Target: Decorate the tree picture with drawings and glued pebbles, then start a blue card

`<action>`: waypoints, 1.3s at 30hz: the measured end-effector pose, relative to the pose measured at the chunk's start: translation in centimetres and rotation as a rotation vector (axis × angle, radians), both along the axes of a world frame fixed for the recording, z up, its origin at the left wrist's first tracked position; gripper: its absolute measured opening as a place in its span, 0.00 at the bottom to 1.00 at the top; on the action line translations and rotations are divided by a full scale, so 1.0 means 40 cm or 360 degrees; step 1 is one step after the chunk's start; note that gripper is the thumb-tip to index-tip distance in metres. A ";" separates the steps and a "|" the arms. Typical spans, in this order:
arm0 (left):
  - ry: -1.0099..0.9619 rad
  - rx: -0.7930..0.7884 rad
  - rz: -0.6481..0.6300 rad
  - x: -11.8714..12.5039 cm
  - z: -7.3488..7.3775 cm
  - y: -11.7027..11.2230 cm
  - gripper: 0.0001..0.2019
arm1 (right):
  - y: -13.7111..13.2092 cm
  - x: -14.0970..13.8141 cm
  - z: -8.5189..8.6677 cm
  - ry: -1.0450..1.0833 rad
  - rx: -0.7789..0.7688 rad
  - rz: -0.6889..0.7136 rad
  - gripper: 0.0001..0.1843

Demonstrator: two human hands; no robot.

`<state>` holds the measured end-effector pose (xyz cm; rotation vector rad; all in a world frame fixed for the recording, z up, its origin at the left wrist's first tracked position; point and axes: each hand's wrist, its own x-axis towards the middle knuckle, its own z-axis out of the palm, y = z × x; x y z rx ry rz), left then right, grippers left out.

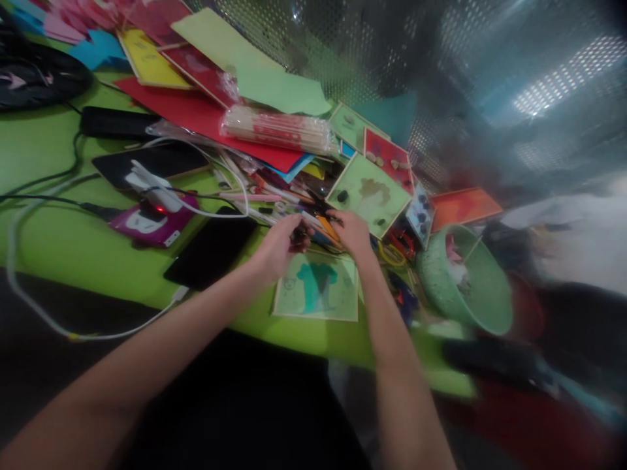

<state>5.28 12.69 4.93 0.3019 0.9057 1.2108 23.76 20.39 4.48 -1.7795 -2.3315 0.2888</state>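
My left hand (pixel 280 247) is closed, its fingers curled round something small and dark that I cannot make out. Beside it, my right hand (pixel 351 232) reaches into a pile of pens and tools, fingertips pinched together near a dark object (pixel 321 206) and an orange-yellow tool (pixel 327 228). What the right fingers grip is hidden. Just below both hands lies a pale green card (pixel 316 290) with a teal shirt-like shape and small drawings on it. A larger green card (pixel 371 196) with a brown patch and dark stones leans behind my right hand.
Left of my hands are a black tablet or phone (pixel 210 251), a purple power strip (pixel 151 225) and looping white cable (pixel 29 287). A wrapped bundle of sticks (pixel 279 129) lies behind. A green bowl (pixel 494 294) stands at the right, near a red card (pixel 386 156).
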 end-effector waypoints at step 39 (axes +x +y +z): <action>0.0889 0.0818 -0.0588 0.018 -0.032 -0.021 0.14 | -0.194 -0.012 0.065 0.1212 -0.0069 -0.0075 0.13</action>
